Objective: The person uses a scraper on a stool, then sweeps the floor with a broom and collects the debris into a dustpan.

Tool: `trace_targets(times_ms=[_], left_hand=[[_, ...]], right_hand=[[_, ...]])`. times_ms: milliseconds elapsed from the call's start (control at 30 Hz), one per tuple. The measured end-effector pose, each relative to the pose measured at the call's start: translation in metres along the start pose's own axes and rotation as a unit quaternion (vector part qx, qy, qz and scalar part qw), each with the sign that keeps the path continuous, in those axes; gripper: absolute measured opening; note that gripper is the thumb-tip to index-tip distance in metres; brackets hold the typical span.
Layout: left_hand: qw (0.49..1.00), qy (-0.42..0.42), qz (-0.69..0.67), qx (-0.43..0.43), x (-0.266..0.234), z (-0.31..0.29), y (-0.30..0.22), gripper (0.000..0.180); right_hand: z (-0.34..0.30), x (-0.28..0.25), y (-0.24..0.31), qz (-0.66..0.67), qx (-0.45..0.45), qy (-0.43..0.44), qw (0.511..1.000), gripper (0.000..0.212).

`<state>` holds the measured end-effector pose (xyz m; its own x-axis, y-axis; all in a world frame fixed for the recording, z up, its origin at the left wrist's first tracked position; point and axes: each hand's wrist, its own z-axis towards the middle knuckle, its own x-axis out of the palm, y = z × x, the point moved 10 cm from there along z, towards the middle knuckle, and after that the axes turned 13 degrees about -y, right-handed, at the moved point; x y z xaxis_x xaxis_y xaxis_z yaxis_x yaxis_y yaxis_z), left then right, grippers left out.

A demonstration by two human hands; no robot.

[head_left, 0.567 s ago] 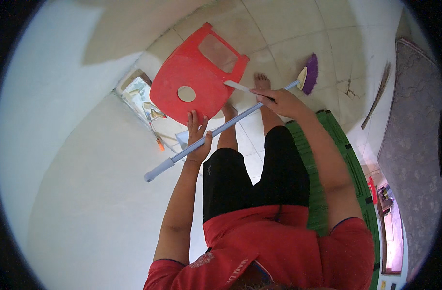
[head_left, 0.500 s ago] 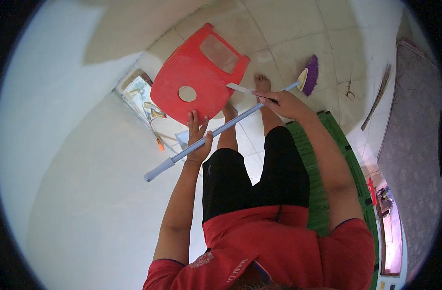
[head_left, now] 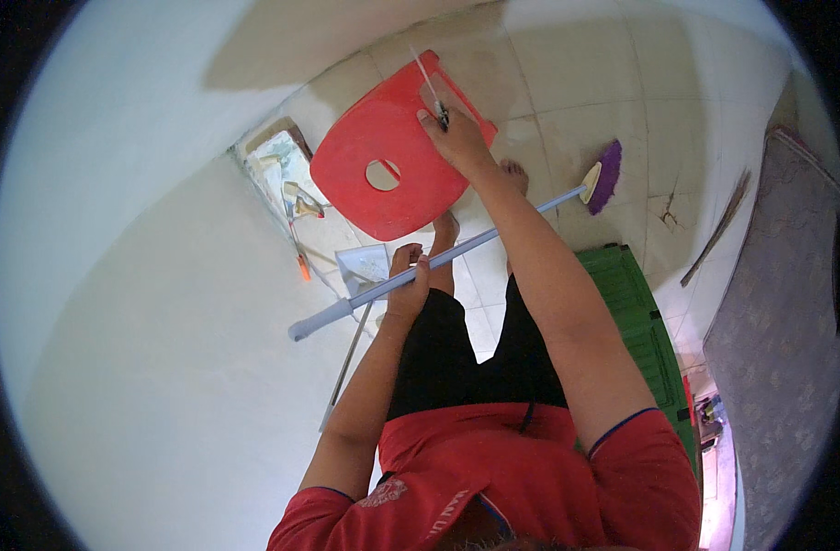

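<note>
My left hand (head_left: pixel 409 280) is closed around the light blue pole of a broom (head_left: pixel 479 240), which lies slantwise across my legs. Its grey grip end points to the lower left, and its purple bristles (head_left: pixel 605 177) are at the far right by the floor tiles. Stretched forward over a red plastic stool (head_left: pixel 355 170), my right hand (head_left: pixel 458 138) grips a knife (head_left: pixel 428 75) by its dark handle. The thin pale blade points away from me, over the stool's far edge. A round hole shows in the stool's seat.
Left of the stool, a whitish board (head_left: pixel 282 170) carries brushes and a tool with an orange handle end (head_left: pixel 304 267). A grey dustpan (head_left: pixel 363 266) lies behind my left hand. At right are a green ribbed panel (head_left: pixel 636 312), a stick bundle (head_left: pixel 718 228) and grey cloth (head_left: pixel 769 321).
My right hand has left the broom pole and moved forward and left over the stool with the knife, whose blade now points away. My left hand has come off the stool, keeping the broom.
</note>
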<state>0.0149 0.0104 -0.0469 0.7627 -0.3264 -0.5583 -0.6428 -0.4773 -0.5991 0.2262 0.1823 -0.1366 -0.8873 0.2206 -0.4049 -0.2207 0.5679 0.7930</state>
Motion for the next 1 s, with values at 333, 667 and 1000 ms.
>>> trace_targets(times_ms=[333, 667, 1000], left_hand=[[0.978, -0.165, -0.117, -0.054, -0.049, 0.043, 0.038, 0.080], [0.976, -0.216, -0.014, 0.014, -0.077, 0.019, 0.032, 0.061], [0.984, -0.117, -0.134, 0.005, -0.049, 0.020, -0.009, 0.053]], right_hand=[[-0.140, 0.053, -0.144, 0.400, 0.388, -0.243, 0.794, 0.039], [-0.101, -0.046, -0.049, -0.028, 0.173, -0.103, 0.979, 0.038], [-0.131, -0.014, 0.033, -0.081, -0.071, -0.023, 0.994, 0.041]])
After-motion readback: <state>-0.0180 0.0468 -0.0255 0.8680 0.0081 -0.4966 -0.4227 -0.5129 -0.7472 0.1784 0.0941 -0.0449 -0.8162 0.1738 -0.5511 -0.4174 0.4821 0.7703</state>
